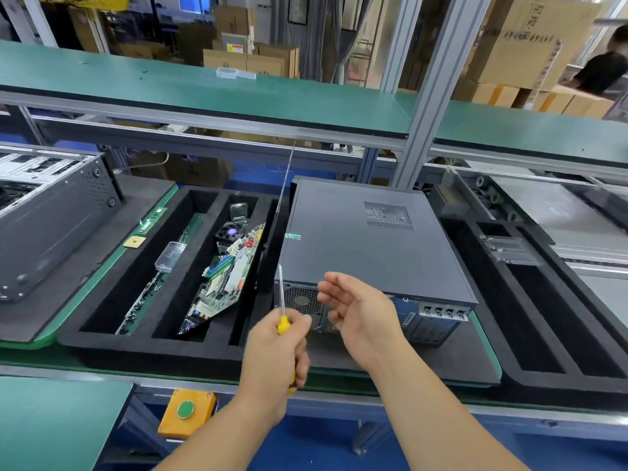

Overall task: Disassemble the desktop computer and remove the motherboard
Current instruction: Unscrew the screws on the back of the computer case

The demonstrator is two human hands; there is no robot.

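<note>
Desktop computer [373, 243]: on bench, side panel on, unopened; motherboard inside, unseen. Left hand [275, 355]: grasping screwdriver [282, 311]. Right hand [360, 307]: fingers relaxed, beside rear face. All disassembly remains.

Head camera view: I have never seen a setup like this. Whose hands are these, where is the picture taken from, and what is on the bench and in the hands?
There is no robot here. The one picture comes from a camera worn on a person's head, looking forward and down at their own two bare hands. The left hand grips a yellow-handled screwdriver, its shaft pointing up. The right hand is open and holds nothing, hovering at the near end of a closed dark computer case that lies flat on the bench. To the left, a black foam tray holds an already removed circuit board, a small fan and loose screws. Another computer case sits at far left. An orange box with a green button is fixed below the bench edge.
</note>
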